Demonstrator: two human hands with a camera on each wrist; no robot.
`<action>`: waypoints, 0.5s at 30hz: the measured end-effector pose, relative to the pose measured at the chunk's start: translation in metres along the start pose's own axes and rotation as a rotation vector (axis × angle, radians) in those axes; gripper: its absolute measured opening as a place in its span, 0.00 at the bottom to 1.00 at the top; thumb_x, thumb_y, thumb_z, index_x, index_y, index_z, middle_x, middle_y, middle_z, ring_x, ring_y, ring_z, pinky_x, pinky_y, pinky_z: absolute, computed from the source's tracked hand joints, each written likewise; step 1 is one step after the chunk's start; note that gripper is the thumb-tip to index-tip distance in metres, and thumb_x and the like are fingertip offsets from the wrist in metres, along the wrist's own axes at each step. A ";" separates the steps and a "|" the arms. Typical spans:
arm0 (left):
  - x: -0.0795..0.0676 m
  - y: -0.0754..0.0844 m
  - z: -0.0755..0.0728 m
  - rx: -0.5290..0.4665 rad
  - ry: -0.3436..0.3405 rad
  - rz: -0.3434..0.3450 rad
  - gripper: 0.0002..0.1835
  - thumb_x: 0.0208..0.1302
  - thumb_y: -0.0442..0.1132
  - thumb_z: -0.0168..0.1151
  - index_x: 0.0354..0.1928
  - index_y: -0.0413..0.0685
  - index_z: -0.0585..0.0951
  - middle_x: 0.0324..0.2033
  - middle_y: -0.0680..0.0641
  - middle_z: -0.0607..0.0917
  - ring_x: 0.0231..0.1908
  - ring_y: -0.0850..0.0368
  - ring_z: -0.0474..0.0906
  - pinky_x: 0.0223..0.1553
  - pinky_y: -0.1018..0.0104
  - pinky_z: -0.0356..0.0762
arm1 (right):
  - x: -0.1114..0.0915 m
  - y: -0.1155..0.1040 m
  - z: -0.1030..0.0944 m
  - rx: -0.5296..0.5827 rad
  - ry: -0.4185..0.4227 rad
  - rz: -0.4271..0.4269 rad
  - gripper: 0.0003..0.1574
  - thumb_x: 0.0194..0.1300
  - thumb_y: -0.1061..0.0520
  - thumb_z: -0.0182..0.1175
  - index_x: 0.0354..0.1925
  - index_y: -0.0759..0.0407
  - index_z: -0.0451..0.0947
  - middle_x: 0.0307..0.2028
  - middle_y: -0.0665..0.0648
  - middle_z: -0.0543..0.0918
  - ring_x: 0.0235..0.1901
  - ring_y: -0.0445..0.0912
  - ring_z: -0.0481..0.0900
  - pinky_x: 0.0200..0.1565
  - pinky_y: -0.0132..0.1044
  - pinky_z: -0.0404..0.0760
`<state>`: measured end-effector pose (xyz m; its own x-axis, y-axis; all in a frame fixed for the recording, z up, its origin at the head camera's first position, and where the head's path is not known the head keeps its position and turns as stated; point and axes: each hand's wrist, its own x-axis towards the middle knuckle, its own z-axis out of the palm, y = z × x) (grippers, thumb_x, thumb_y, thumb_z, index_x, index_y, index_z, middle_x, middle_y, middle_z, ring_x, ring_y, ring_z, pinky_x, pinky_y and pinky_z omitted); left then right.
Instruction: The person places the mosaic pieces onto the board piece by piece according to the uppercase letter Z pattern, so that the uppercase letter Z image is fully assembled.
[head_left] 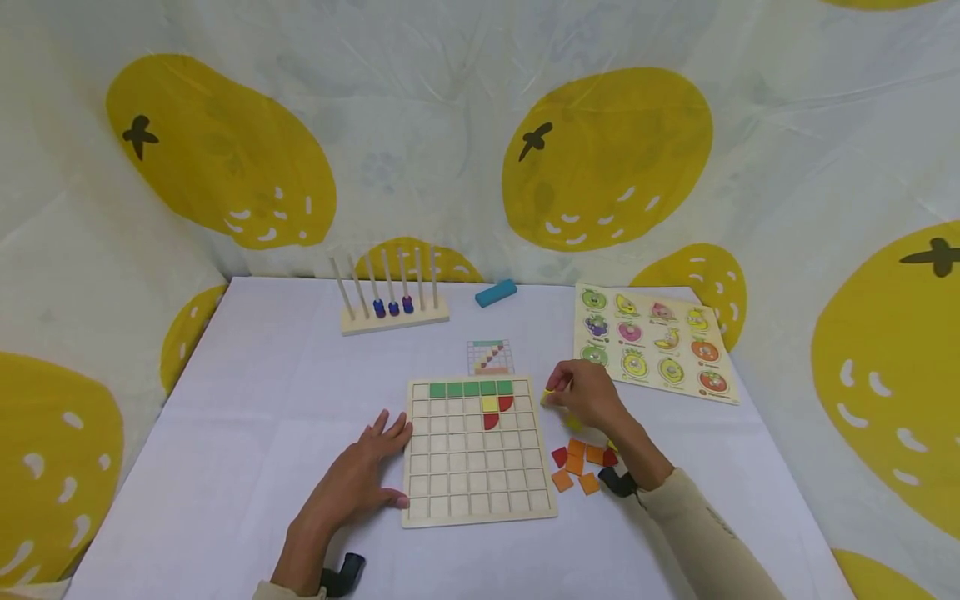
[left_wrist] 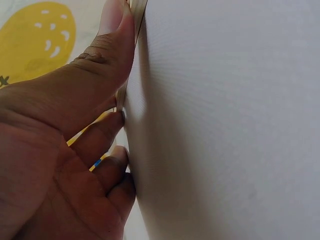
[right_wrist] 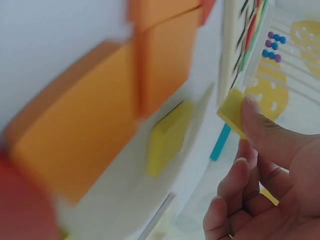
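My right hand pinches a small yellow square tile between thumb and fingers, just off the right edge of a wooden grid board. My left hand rests at the board's left edge, fingers spread, thumb lower down. Several green squares line the board's top row. Below them sit a yellow square and two red quarter-circle tiles, one to its right and one under it. Another yellow tile lies on the table beneath my right hand, near loose orange tiles and red tiles.
Behind the board lies a printed pattern card. Further back stand a peg rack with blue and purple beads and a teal block. A fruit picture board lies at the back right, close to my right hand.
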<state>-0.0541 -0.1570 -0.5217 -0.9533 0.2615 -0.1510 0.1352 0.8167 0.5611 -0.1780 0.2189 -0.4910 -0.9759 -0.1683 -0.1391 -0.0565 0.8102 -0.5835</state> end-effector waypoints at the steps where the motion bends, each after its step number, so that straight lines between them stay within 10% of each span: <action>1: 0.000 0.000 0.000 -0.001 0.000 -0.002 0.63 0.34 0.46 0.91 0.79 0.51 0.69 0.80 0.51 0.65 0.85 0.43 0.50 0.77 0.34 0.63 | 0.000 -0.004 0.002 0.005 0.000 -0.009 0.11 0.60 0.57 0.80 0.33 0.51 0.84 0.30 0.52 0.82 0.32 0.48 0.74 0.35 0.37 0.72; 15: -0.002 0.000 -0.001 -0.011 0.007 0.013 0.63 0.34 0.46 0.91 0.79 0.52 0.69 0.80 0.51 0.65 0.85 0.42 0.50 0.76 0.32 0.63 | 0.000 -0.062 0.037 0.075 -0.055 -0.160 0.14 0.57 0.60 0.81 0.28 0.48 0.83 0.28 0.48 0.81 0.30 0.44 0.75 0.36 0.36 0.74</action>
<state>-0.0525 -0.1579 -0.5202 -0.9533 0.2685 -0.1384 0.1443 0.8074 0.5722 -0.1665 0.1479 -0.4848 -0.9426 -0.3237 -0.0816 -0.1926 0.7270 -0.6591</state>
